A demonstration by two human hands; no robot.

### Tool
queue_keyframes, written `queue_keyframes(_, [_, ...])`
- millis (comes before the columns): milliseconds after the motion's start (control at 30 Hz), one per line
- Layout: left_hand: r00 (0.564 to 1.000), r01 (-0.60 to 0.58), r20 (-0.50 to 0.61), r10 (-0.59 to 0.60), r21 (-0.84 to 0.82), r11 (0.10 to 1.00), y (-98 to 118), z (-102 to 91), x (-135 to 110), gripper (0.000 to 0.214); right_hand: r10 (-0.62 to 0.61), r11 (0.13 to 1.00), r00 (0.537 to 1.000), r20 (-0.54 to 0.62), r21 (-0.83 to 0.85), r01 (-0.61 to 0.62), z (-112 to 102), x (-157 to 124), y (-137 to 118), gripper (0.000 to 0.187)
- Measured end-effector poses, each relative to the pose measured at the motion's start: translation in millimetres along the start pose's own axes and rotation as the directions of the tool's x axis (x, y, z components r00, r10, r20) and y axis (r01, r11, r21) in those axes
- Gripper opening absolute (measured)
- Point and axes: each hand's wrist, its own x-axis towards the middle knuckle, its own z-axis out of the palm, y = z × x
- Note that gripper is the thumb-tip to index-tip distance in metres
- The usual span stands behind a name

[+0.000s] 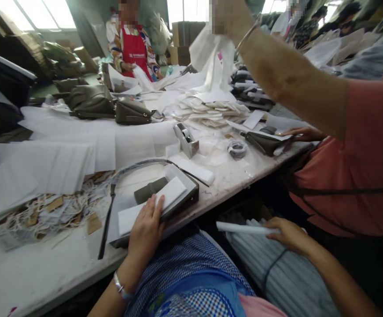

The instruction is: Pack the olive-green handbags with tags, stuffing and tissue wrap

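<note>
The left hand (147, 220) lies flat, its fingers extended, on a white pad (173, 192) atop a dark handbag (192, 199), which rests at the near edge of the table (46, 273). A tape dispenser (187, 141) stands beyond the bag's curved strap (107, 220). Below table height, the right hand (287, 234) has its fingers curled around one end of a white rod (241, 227); whether that touches the banded bundle of rods (270, 264) beneath is hard to tell.
</note>
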Motion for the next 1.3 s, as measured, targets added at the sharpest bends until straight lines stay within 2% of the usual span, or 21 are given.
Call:
queue_keyframes(67, [0.997,-0.017,0.072,0.015,0.026,1.000,-4.4,-9.7,5.9,0.072,-0.235,0.958,0.966,-0.110,0.142,0.249,-18.1,-15.3,-17.5,0.030])
queue_keyframes(133, [0.987,-0.024,0.157,0.017,0.040,0.999,-10.0,-20.3,14.3,0.070,-0.416,0.866,0.877,-0.241,0.189,0.463,-29.4,-24.1,-49.1,0.030])
queue_keyframes(200, [0.969,-0.036,0.244,0.026,0.037,0.999,-15.8,-30.9,24.3,0.068,-0.560,0.764,0.744,-0.366,0.119,0.634,-31.1,-25.3,-91.3,0.028])
queue_keyframes(267, [0.947,-0.062,0.315,0.053,0.018,0.998,-20.4,-40.8,34.2,0.065,-0.659,0.661,0.577,-0.482,-0.007,0.750,-23.3,-19.3,-137.2,0.025])
queue_keyframes(333, [0.929,-0.075,0.364,0.072,-0.004,0.997,-23.0,-49.0,42.2,0.063,-0.686,0.598,0.439,-0.580,-0.105,0.795,-9.1,-8.7,-180.5,0.023])
queue_keyframes(467, [0.906,-0.048,0.417,0.069,-0.060,0.997,-23.2,-59.2,49.4,0.061,-0.672,0.558,0.216,-0.708,-0.292,0.777,19.0,16.2,-246.5,0.021])
queue_keyframes(533, [0.904,-0.027,0.424,0.059,-0.083,0.996,-22.0,-61.5,49.3,0.061,-0.662,0.552,0.126,-0.739,-0.368,0.748,27.3,26.8,-267.2,0.019])
queue_keyframes(567, [0.905,-0.015,0.422,0.051,-0.090,0.996,-21.4,-62.1,48.7,0.061,-0.655,0.555,0.099,-0.750,-0.388,0.735,29.9,31.1,-274.4,0.019])
queue_keyframes(633, [0.909,0.006,0.414,0.036,-0.100,0.995,-20.3,-61.9,46.4,0.059,-0.632,0.572,0.086,-0.770,-0.389,0.722,33.5,37.2,-283.4,0.017])
queue_keyframes(700, [0.915,0.018,0.402,0.027,-0.109,0.994,-19.5,-59.7,42.9,0.059,-0.607,0.588,0.104,-0.788,-0.358,0.725,36.5,40.2,-287.1,0.015])
queue_keyframes(833, [0.936,0.013,0.351,0.023,-0.102,0.995,-17.0,-47.8,32.4,0.080,-0.561,0.595,0.130,-0.817,-0.290,0.749,45.1,42.1,-286.5,0.017])
queue_keyframes(900, [0.956,0.009,0.294,0.014,-0.077,0.997,-14.4,-37.8,25.8,0.082,-0.548,0.574,0.125,-0.827,-0.263,0.775,48.5,42.0,-282.8,0.020])
queue_keyframes(967, [0.976,0.001,0.219,0.007,-0.038,0.999,-11.3,-26.1,18.9,0.075,-0.568,0.518,0.107,-0.816,-0.253,0.817,46.6,40.5,-276.6,0.024])
queue_keyframes(1067, [0.994,-0.022,0.112,0.020,0.015,1.000,-7.8,-10.2,9.3,0.067,-0.663,0.409,0.049,-0.747,-0.307,0.859,27.3,36.2,-265.9,0.035])
queue_keyframes(1133, [0.998,-0.034,0.061,0.032,0.039,0.999,-6.5,-3.8,4.5,0.066,-0.738,0.398,0.038,-0.674,-0.389,0.831,5.6,36.1,-260.8,0.041])
queue_keyframes(1233, [0.999,-0.021,0.030,0.019,0.067,0.998,-4.2,-1.5,0.0,0.066,-0.837,0.413,0.100,-0.538,-0.500,0.761,-23.5,47.3,-256.4,0.052])
queue_keyframes(1300, [1.000,-0.009,0.027,0.007,0.081,0.997,-2.1,-1.9,-1.6,0.065,-0.883,0.374,0.120,-0.453,-0.527,0.763,-30.5,61.9,-253.7,0.055])
